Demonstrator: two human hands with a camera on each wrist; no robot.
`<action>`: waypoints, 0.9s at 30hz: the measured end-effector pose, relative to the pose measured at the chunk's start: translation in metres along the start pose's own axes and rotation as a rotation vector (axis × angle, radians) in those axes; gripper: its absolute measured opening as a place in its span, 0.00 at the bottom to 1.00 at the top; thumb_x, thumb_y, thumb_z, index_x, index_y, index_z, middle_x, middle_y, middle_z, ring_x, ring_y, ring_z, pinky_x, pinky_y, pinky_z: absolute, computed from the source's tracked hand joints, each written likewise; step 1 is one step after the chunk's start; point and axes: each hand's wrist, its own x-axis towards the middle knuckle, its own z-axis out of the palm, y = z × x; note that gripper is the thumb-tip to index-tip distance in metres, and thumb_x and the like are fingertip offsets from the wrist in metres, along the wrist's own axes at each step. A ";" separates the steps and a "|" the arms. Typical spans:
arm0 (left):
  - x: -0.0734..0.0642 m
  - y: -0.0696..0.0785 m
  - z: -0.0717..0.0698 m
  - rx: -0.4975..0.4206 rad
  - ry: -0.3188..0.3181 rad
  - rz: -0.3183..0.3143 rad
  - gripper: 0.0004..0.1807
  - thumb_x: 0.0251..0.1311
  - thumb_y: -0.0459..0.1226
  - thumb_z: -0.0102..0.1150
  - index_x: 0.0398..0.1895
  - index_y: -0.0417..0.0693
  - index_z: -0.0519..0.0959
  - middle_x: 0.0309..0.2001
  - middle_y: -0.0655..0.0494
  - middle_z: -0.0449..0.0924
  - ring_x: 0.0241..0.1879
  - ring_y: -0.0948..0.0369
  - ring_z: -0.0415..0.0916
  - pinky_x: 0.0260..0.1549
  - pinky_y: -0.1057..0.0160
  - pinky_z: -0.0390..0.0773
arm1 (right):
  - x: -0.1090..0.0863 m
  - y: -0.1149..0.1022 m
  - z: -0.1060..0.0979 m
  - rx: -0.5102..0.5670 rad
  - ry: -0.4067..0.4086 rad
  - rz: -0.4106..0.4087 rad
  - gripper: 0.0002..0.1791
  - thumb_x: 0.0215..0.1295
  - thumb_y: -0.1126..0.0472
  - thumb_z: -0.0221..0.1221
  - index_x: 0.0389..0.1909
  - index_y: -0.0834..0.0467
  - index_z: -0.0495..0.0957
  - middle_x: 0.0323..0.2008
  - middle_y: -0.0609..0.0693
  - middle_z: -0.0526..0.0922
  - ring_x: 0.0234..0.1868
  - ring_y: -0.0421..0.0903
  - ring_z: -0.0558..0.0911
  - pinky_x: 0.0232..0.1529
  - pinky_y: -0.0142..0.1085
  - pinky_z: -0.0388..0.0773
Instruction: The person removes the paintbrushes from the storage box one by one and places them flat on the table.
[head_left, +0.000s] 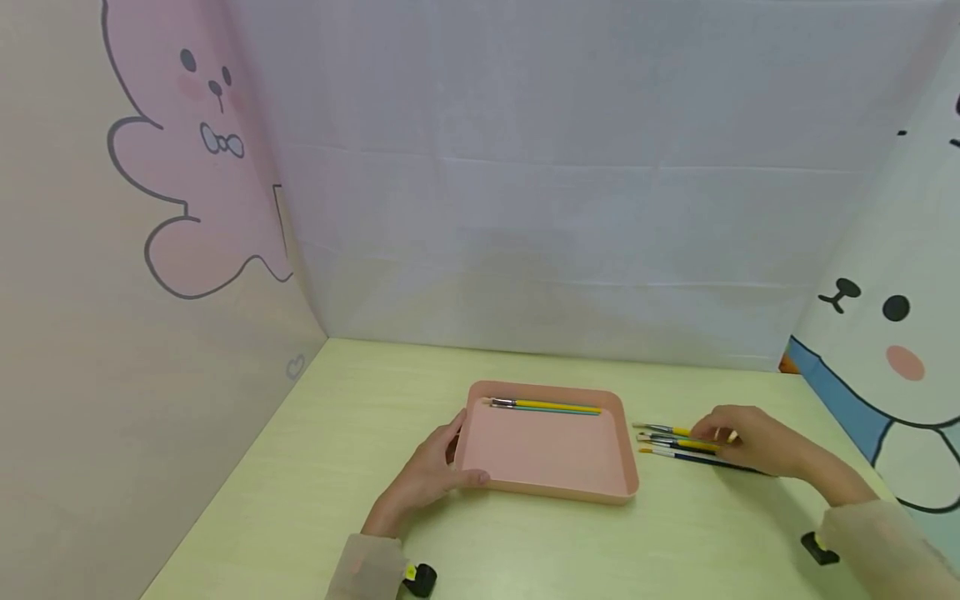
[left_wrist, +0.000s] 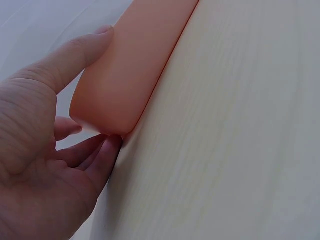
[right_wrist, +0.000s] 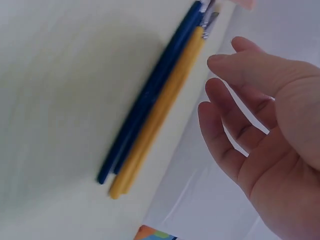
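Observation:
A pink tray (head_left: 551,450) lies on the table, and my left hand (head_left: 432,467) grips its near left corner. In the left wrist view the thumb lies along the tray's wall (left_wrist: 130,70), with the other fingers bent at the corner. Two paintbrushes (head_left: 555,407), one yellow and one teal, lie along the tray's far side. To the right of the tray is a group of paintbrushes (head_left: 675,443) with yellow and dark blue handles. My right hand (head_left: 757,442) hovers over these handles (right_wrist: 160,100), fingers loosely bent and holding nothing.
The pale wood-grain table (head_left: 360,417) meets a white cloth backdrop (head_left: 525,250). Side panels with cartoon animals stand left and right. A small orange patch (head_left: 787,364) shows at the far right corner. Black devices (head_left: 422,580) sit at both wrists.

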 end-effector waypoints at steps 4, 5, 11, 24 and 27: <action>0.000 0.000 -0.001 -0.005 0.001 0.002 0.66 0.53 0.49 0.84 0.88 0.50 0.48 0.74 0.47 0.67 0.66 0.55 0.73 0.70 0.46 0.70 | 0.014 -0.014 -0.008 -0.020 0.003 0.000 0.21 0.59 0.75 0.72 0.54 0.59 0.85 0.43 0.49 0.86 0.40 0.44 0.84 0.34 0.34 0.84; 0.000 0.000 -0.001 -0.005 0.001 0.002 0.66 0.54 0.48 0.84 0.88 0.50 0.48 0.74 0.47 0.67 0.65 0.55 0.73 0.69 0.46 0.70 | 0.018 -0.017 -0.010 -0.021 0.002 0.001 0.22 0.60 0.74 0.73 0.55 0.59 0.84 0.44 0.50 0.86 0.41 0.45 0.84 0.35 0.34 0.84; 0.000 0.000 -0.001 0.001 -0.004 0.015 0.65 0.55 0.48 0.83 0.88 0.50 0.48 0.73 0.46 0.67 0.64 0.54 0.73 0.68 0.47 0.71 | 0.045 -0.041 -0.018 -0.011 -0.002 0.028 0.23 0.63 0.69 0.73 0.59 0.56 0.83 0.49 0.47 0.85 0.46 0.40 0.83 0.41 0.38 0.86; -0.001 0.003 -0.002 -0.023 0.003 0.028 0.64 0.55 0.45 0.83 0.88 0.48 0.49 0.74 0.44 0.67 0.66 0.52 0.73 0.68 0.44 0.70 | 0.108 -0.082 -0.016 0.052 -0.068 0.007 0.23 0.68 0.70 0.69 0.63 0.62 0.81 0.57 0.56 0.84 0.52 0.56 0.84 0.48 0.49 0.87; -0.001 0.003 -0.002 -0.020 0.004 0.026 0.64 0.55 0.45 0.83 0.87 0.47 0.49 0.74 0.43 0.67 0.66 0.52 0.73 0.69 0.44 0.70 | 0.121 -0.085 -0.011 0.053 -0.077 -0.005 0.23 0.68 0.71 0.68 0.63 0.63 0.81 0.59 0.58 0.84 0.53 0.59 0.84 0.47 0.49 0.87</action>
